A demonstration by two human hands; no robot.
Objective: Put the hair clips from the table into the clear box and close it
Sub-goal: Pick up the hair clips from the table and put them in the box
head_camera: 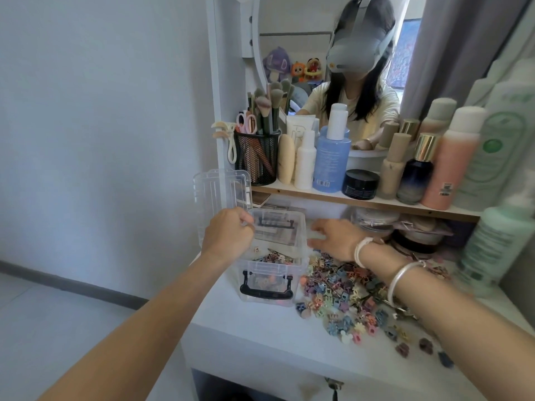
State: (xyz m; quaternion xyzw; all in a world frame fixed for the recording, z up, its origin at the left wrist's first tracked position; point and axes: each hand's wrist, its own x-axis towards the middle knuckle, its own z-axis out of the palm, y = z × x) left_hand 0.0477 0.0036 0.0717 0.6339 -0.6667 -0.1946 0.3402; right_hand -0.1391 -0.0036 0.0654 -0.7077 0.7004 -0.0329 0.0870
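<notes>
- Head view: my left hand [228,235] is at centre frame, curled into a loose fist over the left rim of the box [272,273]. Something small may be pinched in the fingers, but I cannot tell what, or whether they grip the rim.
- The box is clear, stands on the table [260,337] just left of centre, and has a black handle [265,287] on its near wall.
- Its lid [223,192] is open, standing up behind my left hand towards the upper left.
- Some clips already lie in the bottom of the box, seen through the walls.
- My right hand [335,237] is right of the box, fingers spread flat and reaching towards the back of the table; it is blurred and I cannot tell if it holds anything.
- On that wrist I wear a white band [362,250] and, lower down, a silver bangle [402,277].
- The clips [347,296], small and many-coloured, lie in a loose heap on the table just right of the box, spreading towards the lower right under my right forearm.
- A shelf [362,199] crosses the frame above the hands, with bottles [330,157] in a row and a black mesh cup [256,157] of brushes at its left end.
- A mirror [318,53] fills the upper centre.
</notes>
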